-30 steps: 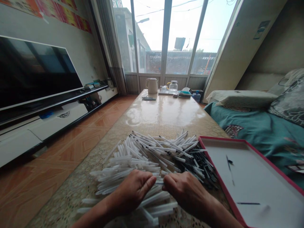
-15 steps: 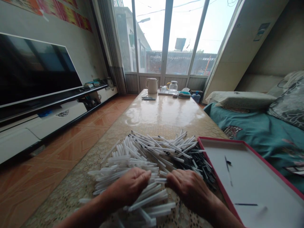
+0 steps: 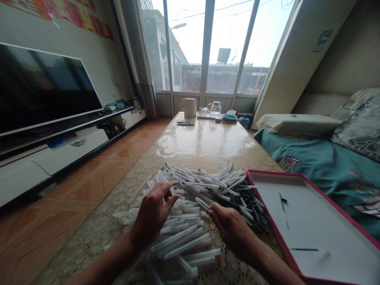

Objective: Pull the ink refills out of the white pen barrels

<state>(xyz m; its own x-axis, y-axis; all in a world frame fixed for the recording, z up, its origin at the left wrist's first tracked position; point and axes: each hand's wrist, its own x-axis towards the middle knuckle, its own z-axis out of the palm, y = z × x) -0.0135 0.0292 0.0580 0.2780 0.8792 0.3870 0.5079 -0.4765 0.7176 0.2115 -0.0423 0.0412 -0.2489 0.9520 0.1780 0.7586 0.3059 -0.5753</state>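
My right hand (image 3: 230, 223) is closed around a whitish pen (image 3: 202, 203), whose slim end points up and left. My left hand (image 3: 154, 208) is over the pile of translucent white pen barrels (image 3: 178, 242), forefinger stretched out and thumb apart, with nothing visible in it. Beyond both hands lie thin white tubes with black ends (image 3: 204, 183), criss-crossed in a heap. To the right, beside the right hand, is a pile of small black pieces (image 3: 253, 204) that look like pen caps.
A shallow white box with a red rim (image 3: 279, 242) stands at the right, holding a few thin pen parts. At the table's (image 3: 204, 144) far end are a beige jug (image 3: 189, 108), a glass pitcher (image 3: 215, 109) and a tissue pack (image 3: 230, 116). A teal-covered couch (image 3: 273, 147) runs along the right.
My hands have moved apart: the left has gone up and left, its fingers opening. The right has moved slightly up, and a whitish pen now shows clearly in its fingers.
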